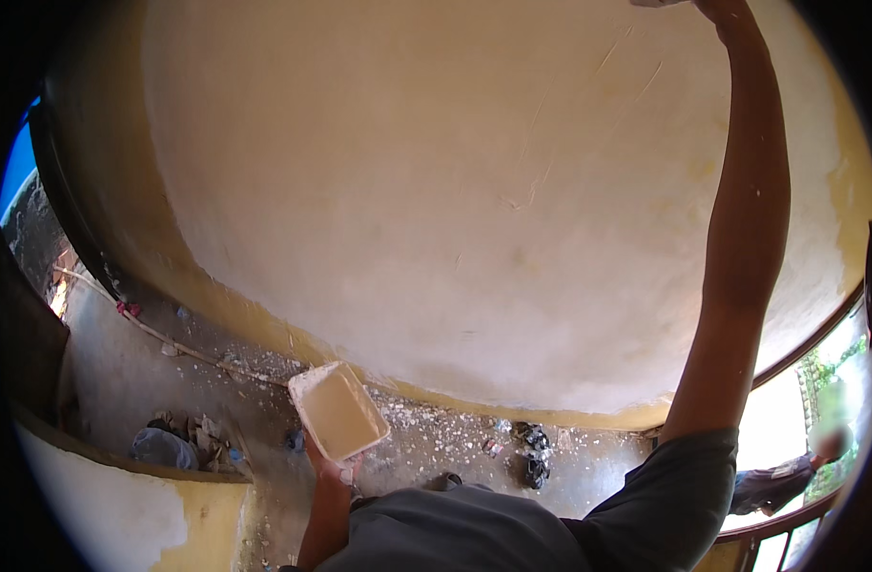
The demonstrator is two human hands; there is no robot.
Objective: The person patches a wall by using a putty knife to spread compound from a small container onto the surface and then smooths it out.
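My left hand (333, 469) grips a shallow rectangular tub (312, 417) from below, low and left of centre in front of the wall. The tub's rim is smeared white, and its inside looks cream-coloured. My right arm stretches up along the right side of the wall (407, 191). At the top edge, my right hand (728, 11) is mostly cut off and seems closed around a pale thing (660, 2), too little of which shows to name. The wall has a whitish coat over yellow, with several thin ridges and streaks.
White flakes (436, 429) litter the floor along the wall's foot. Black plastic bags (534, 458) lie there. At left are a pole (183, 345), a debris pile (183, 444) and a low wall (121, 505). Another person (774, 484) is at the far right beside a bright opening.
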